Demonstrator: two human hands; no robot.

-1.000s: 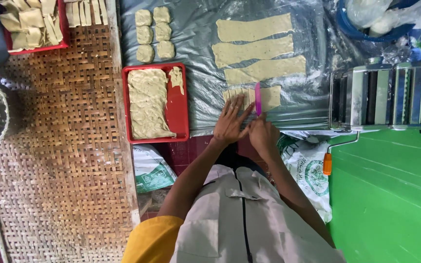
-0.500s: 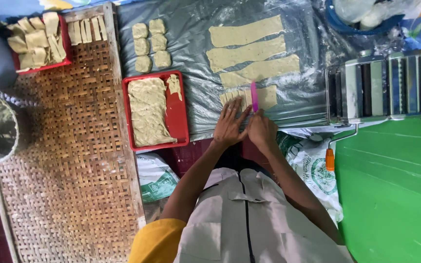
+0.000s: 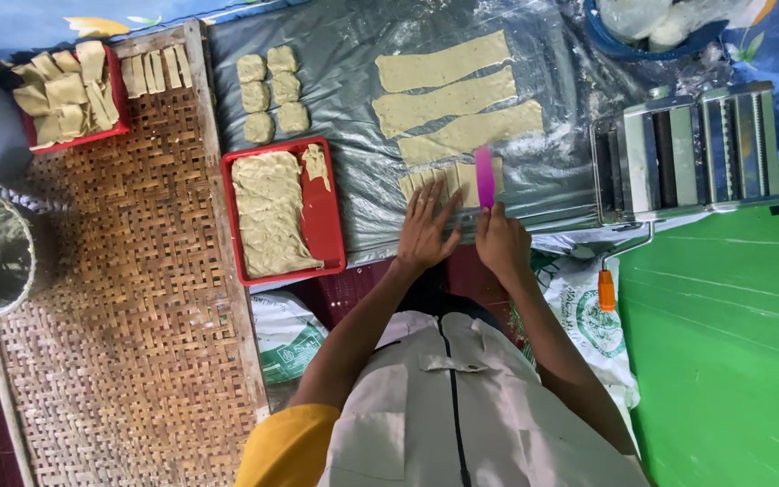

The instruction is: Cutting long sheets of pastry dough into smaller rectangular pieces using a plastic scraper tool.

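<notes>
My left hand [image 3: 426, 230] lies flat, fingers spread, on the near end of a rolled dough strip [image 3: 451, 180] that is cut into short pieces. My right hand [image 3: 501, 242] grips a pink scraper [image 3: 485, 177], blade standing across the same strip. Three longer dough strips [image 3: 462, 95] lie beyond it on the grey plastic sheet [image 3: 353, 108].
A red tray [image 3: 328, 216] with a dough slab sits to the left, small dough lumps [image 3: 272, 95] behind it. A metal pasta roller [image 3: 687, 149] stands at right by a green surface [image 3: 732, 343]. A woven bamboo mat [image 3: 128, 298] and another red tray [image 3: 65, 90] of cut pieces lie left.
The camera view has shifted slightly; both hands stay on the nearest strip, the scraper moving a little along it.
</notes>
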